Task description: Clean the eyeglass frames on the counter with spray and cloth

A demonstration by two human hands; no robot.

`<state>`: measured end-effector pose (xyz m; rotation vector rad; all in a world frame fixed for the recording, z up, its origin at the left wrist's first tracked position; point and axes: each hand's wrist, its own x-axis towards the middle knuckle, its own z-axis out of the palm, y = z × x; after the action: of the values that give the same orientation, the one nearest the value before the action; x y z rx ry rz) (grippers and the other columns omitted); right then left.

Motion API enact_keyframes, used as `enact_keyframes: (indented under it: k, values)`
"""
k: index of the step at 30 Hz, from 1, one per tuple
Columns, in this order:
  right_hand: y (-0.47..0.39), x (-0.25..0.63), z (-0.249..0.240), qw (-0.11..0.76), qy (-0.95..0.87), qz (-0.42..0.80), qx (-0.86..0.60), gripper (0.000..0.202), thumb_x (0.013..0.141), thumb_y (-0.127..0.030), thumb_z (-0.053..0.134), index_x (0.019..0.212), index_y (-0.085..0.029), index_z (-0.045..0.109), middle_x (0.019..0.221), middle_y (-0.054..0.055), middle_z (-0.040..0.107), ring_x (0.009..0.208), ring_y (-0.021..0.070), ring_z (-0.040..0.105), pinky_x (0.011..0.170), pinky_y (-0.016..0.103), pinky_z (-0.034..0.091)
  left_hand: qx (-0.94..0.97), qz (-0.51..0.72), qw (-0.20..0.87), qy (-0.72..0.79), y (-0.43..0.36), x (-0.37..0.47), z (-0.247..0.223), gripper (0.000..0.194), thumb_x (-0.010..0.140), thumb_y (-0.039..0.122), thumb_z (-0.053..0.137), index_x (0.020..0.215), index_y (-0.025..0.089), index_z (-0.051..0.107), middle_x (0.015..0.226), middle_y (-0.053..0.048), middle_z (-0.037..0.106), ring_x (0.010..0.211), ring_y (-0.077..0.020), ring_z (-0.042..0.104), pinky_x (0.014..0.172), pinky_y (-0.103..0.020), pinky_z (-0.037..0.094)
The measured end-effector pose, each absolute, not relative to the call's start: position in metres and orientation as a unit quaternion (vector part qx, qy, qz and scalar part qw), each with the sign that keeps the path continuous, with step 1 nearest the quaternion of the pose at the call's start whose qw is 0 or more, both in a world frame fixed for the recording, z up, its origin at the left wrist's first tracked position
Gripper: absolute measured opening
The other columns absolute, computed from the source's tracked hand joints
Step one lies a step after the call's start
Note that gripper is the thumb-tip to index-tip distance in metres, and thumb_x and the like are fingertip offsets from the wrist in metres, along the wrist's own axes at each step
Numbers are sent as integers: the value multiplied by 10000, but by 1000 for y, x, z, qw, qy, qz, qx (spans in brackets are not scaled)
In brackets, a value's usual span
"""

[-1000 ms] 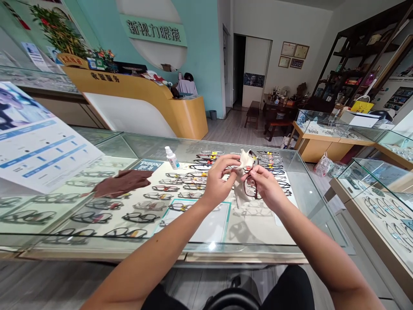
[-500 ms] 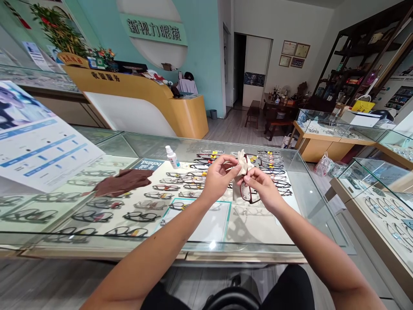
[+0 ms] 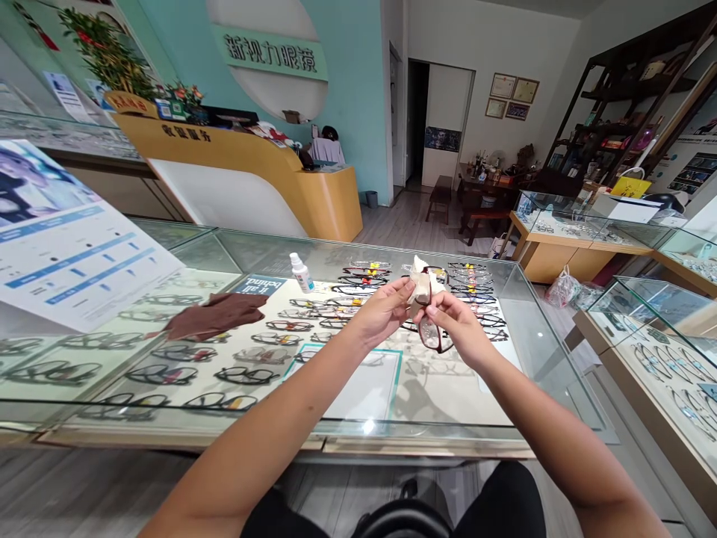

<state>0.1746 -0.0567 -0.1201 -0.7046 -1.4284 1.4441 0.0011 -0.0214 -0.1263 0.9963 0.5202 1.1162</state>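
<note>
My right hand (image 3: 456,323) pinches a pair of dark red-framed eyeglasses (image 3: 431,345) above the glass display case. The glasses are turned so one lens hangs low, with whitish spots on it. Fingers of my left hand (image 3: 386,308) are closed on a crumpled off-white tissue (image 3: 419,278), pressed around the upper lens, which it mostly hides. To the left, a small white spray bottle (image 3: 301,273) stands upright on the glass top. A brown cloth (image 3: 216,315) lies crumpled farther left.
Rows of eyeglass frames (image 3: 245,375) lie inside the display case (image 3: 448,430). A calendar-like card (image 3: 72,246) stands at the left. Another glass case (image 3: 661,359) is at the right. Beyond are a wooden counter (image 3: 330,202) and a bench (image 3: 440,196).
My left hand has shifted slightly and turned around the upper lens, the tissue moving with it. My right hand keeps the glasses in nearly the same place.
</note>
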Motion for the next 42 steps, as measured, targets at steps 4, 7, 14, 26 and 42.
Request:
enact_keyframes:
  k: [4, 7, 14, 26, 42]
  values:
    - [-58, 173, -120, 461, -580, 603, -296, 494, 749, -669, 860, 786, -258, 589, 756, 6, 723, 744, 189, 609, 699, 322, 455, 460, 498, 698, 229, -22, 0, -128, 557, 642, 515, 1009, 922, 167, 677, 729, 18, 664, 497, -81, 561, 498, -226, 478]
    - [-59, 173, -119, 458, -578, 608, -293, 485, 749, -660, 864, 787, -258, 596, 752, 4, 719, 715, 184, 596, 683, 323, 455, 479, 493, 691, 223, -23, -2, -127, 548, 647, 479, 1014, 939, 171, 667, 784, 9, 690, 501, -76, 561, 506, -228, 480]
    - [-58, 176, -115, 491, -568, 594, -289, 486, 763, -668, 853, 780, -252, 603, 748, 1, 734, 665, 167, 579, 713, 329, 472, 472, 489, 698, 225, -24, -4, -127, 472, 691, 420, 992, 984, 157, 732, 749, 2, 687, 590, -104, 613, 597, -232, 504]
    - [-53, 176, -120, 454, -590, 610, -272, 475, 790, -642, 847, 786, -232, 607, 709, -11, 708, 699, 154, 584, 724, 299, 447, 492, 494, 670, 256, -29, -1, -119, 538, 590, 442, 1033, 880, 155, 681, 681, 24, 688, 493, -108, 615, 510, -222, 478]
    - [-56, 172, -128, 444, -599, 611, -265, 493, 800, -653, 836, 812, -239, 569, 725, -15, 677, 714, 157, 581, 704, 301, 432, 519, 511, 609, 313, -35, 4, -118, 752, 553, 635, 1002, 929, 200, 519, 700, 58, 638, 504, -83, 523, 507, -222, 394]
